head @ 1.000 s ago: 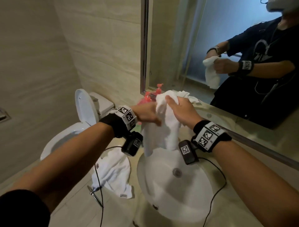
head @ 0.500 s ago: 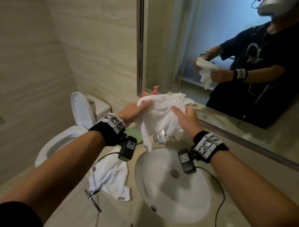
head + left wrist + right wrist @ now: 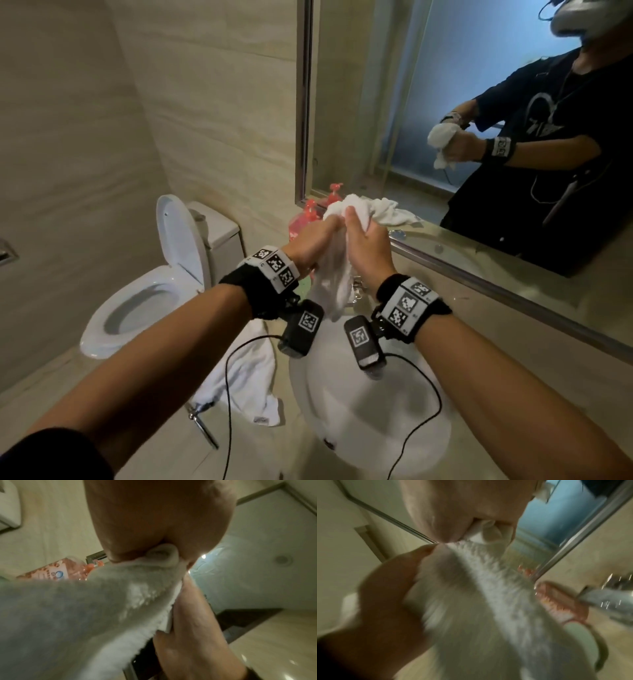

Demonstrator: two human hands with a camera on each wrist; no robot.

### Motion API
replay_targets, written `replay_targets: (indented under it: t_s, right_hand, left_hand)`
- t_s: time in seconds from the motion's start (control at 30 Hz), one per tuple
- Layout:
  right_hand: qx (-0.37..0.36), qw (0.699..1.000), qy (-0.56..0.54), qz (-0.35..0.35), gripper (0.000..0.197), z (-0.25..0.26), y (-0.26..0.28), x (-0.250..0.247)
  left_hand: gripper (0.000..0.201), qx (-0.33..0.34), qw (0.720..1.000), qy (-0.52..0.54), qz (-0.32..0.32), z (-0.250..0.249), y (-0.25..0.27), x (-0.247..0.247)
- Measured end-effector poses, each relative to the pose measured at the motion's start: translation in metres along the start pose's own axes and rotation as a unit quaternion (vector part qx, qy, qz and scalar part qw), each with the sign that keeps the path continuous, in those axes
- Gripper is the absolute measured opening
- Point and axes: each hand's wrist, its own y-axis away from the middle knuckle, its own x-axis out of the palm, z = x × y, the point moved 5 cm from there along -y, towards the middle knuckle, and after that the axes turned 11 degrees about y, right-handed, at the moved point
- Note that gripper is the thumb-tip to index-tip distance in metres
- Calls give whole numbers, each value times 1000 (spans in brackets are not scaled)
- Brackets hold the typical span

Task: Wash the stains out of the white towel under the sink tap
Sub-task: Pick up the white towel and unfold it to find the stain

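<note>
Both your left hand [image 3: 317, 241] and right hand [image 3: 368, 246] clench the white towel [image 3: 334, 286], bunched; its tail hangs straight down, above the tap [image 3: 358, 289].

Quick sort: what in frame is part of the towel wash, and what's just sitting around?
In use:
- white towel, bunched, held above the basin
- left hand and right hand, both gripping it
- sink
- tap, mostly hidden behind the towel

Lying about:
- second towel on the counter
- pink soap bottle
- toilet, lid up
- mirror
</note>
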Motion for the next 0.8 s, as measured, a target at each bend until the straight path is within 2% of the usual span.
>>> replay_targets:
  t_s: [0.07, 0.1, 0.17, 0.23, 0.27, 0.3, 0.33, 0.37, 0.4, 0.43, 0.47, 0.5, 0.57, 0.6, 0.63, 0.73, 0.8]
  right_hand:
    - [4, 999, 52, 10, 43, -3, -11, -15]
    - [-11, 996, 80, 26, 41, -4, -15, -21]
    - [-69, 987, 126, 71, 41, -2, -17, -27]
    - [-133, 960, 207, 136, 48, 0, -16, -30]
    - [-166, 933, 269, 171, 55, 0, -14, -31]
    - [-195, 899, 337, 200, 62, -2, -12, -32]
    - [-213, 864, 398, 221, 65, -7, -12, -34]
    - [-215, 835, 448, 236, 64, -15, -12, -36]
    - [-207, 814, 483, 247, 60, -24, -13, -39]
    - [-192, 804, 499, 260, 52, -35, -14, -41]
    - [-174, 808, 493, 272, 40, -45, -16, -45]
    - [-144, 831, 457, 282, 27, -54, -17, -48]
    - [-46, 914, 284, 286, 14, -68, -20, -54]
    - [5, 948, 173, 267, 11, -72, -20, -56]
    - [44, 969, 87, 226, 7, -73, -21, -57]
    - [89, 991, -63, 80, 20, -63, -17, -48]
    - [70, 992, -100, 40, 35, -42, -5, -26]
  left_hand:
    - [32, 9, 994, -47, 95, 1, 6, 2]
    - [33, 18, 982, -135, 131, 0, 8, 0]
    - [45, 33, 921, -357, 154, 3, 4, -12]
    - [47, 26, 830, -541, 131, 9, -2, -29]
    - [43, 24, 787, -604, 123, 13, -4, -36]
    - [38, 19, 759, -640, 116, 17, -6, -44]
    - [33, 16, 754, -647, 109, 20, -7, -51]
    - [28, 8, 774, -624, 103, 23, -8, -59]
    - [22, 7, 810, -578, 99, 24, -10, -68]
    - [14, 11, 846, -524, 97, 25, -12, -76]
    - [7, 15, 877, -472, 92, 26, -13, -83]
    - [5, 19, 902, -425, 76, 27, -15, -91]
    - [16, 21, 947, -318, 27, 30, -17, -101]
    - [22, 19, 965, -263, 0, 31, -17, -102]
    - [26, 14, 977, -210, -23, 31, -15, -100]
    - [34, -25, 998, -52, -25, 27, -10, -72]
    - [42, -43, 997, 61, -12, 20, -11, -46]
